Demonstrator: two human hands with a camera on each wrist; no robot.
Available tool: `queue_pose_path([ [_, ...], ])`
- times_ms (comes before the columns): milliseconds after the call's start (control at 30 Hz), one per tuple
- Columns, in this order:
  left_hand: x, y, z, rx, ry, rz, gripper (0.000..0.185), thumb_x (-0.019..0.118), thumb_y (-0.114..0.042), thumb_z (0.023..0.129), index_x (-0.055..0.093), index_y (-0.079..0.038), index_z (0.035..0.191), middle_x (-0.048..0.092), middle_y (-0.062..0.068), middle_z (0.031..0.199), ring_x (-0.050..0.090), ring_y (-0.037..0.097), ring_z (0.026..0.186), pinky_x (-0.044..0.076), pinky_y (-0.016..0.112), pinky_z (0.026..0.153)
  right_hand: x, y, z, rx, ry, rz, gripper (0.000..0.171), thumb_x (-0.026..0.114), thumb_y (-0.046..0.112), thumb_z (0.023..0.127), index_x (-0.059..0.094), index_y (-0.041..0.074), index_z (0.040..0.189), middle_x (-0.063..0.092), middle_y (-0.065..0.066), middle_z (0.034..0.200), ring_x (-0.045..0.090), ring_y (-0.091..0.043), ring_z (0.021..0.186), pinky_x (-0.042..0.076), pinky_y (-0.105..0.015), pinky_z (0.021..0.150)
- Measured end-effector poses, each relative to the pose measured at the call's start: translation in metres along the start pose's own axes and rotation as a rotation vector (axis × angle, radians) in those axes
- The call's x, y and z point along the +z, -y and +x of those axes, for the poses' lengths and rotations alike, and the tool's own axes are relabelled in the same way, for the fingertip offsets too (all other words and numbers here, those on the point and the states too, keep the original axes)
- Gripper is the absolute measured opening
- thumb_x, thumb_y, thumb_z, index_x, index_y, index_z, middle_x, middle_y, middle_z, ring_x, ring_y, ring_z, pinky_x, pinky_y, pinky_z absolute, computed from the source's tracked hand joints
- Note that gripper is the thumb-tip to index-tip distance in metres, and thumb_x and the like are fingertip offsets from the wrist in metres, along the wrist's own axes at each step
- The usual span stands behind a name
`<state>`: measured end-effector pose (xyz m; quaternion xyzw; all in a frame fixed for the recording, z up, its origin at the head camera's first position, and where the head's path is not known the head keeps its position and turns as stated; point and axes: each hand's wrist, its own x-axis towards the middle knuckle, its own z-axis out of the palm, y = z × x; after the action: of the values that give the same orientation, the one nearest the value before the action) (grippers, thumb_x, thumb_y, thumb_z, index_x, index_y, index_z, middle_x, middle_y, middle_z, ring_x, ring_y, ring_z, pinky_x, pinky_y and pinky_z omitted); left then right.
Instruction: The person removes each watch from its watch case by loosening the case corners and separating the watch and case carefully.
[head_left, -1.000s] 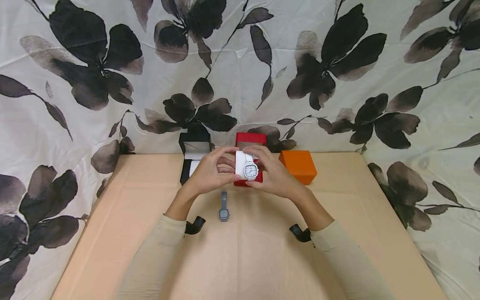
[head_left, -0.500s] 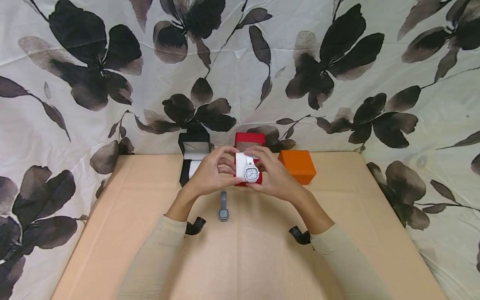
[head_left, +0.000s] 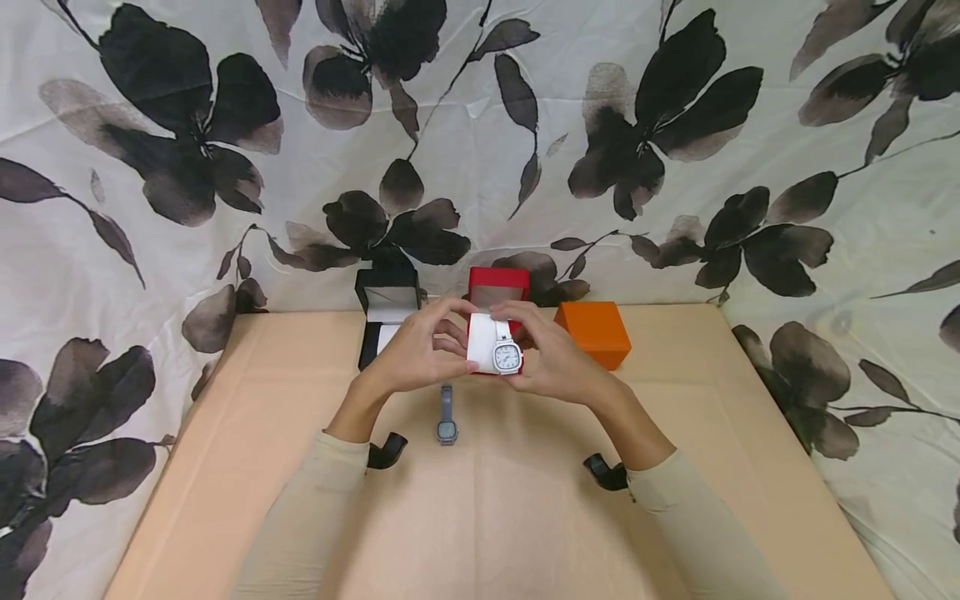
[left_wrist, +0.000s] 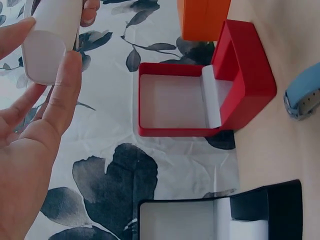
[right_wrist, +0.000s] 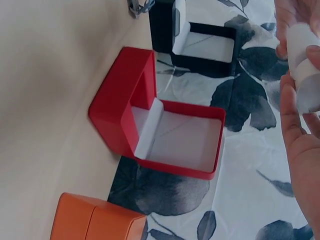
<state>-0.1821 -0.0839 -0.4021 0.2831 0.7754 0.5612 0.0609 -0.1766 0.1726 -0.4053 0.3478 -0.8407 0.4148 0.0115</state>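
Raised above table [head_left: 525, 517] | left hand [head_left: 416, 354], right hand [head_left: 551, 362] curled around white watch cushion [head_left: 482, 342] (watch [head_left: 507, 357] strapped on) | before open red box [head_left: 498, 292]

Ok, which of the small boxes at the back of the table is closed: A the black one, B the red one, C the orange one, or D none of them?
C: the orange box sits with its lid down, while the red box and the black box both stand with lids raised, showing pale linings.

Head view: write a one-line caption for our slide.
Both hands hold a white watch on its cushion before an open red box.
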Motion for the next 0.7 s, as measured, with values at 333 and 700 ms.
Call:
queue_pose_path([
  [333, 0.0016, 0.0055, -0.0016, -0.010, -0.035, -0.019, 0.070, 0.087, -0.003, 0.079, 0.050, -0.009, 0.139, 0.055, 0.009, 0.131, 0.071, 0.025, 0.100, 0.063, 0.036, 0.089, -0.0030, -0.0005, -0.0013, 0.028, -0.029, 0.052, 0.079, 0.088, 0.004, 0.077, 0.049, 0.011, 0.145, 0.041, -0.007, 0.158, 0.062, -0.029, 0.116, 0.056, -0.050, 0.102],
  [700, -0.0048, 0.0071, -0.0034, -0.013, -0.070, 0.024, 0.072, 0.087, -0.003, 0.079, 0.049, -0.007, 0.140, 0.057, 0.010, 0.130, 0.071, 0.025, 0.102, 0.062, 0.032, 0.090, 0.0021, -0.0012, -0.0016, 0.044, -0.090, 0.013, 0.079, 0.087, -0.002, 0.076, 0.047, 0.003, 0.145, 0.039, -0.013, 0.159, 0.059, -0.030, 0.124, 0.054, -0.045, 0.105],
])
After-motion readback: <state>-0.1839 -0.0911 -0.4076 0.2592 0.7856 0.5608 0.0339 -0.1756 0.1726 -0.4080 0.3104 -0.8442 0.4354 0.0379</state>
